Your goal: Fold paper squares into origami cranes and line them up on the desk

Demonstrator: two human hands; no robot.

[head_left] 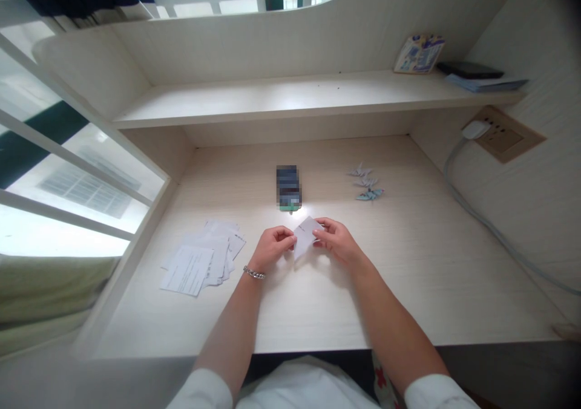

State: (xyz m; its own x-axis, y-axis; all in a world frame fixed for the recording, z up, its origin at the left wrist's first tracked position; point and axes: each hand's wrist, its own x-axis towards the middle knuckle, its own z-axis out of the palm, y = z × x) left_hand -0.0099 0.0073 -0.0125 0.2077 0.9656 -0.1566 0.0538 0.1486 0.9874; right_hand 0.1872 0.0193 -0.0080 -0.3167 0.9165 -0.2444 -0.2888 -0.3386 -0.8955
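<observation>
Pinching a small white paper [305,235] with left hand [272,245] and right hand [338,239], each clasped on one side, just over the middle of the desk [431,276]. Toward the left edge, loose printed sheets [200,261]; just behind, a blurred dark object [288,187]; nearer the back-right corner, three paper cranes [367,185].

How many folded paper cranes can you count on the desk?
3. All stand in a short row on the desk, beyond the paper in the right hand: the far crane, the middle crane and the near crane. None looks hidden.
</observation>
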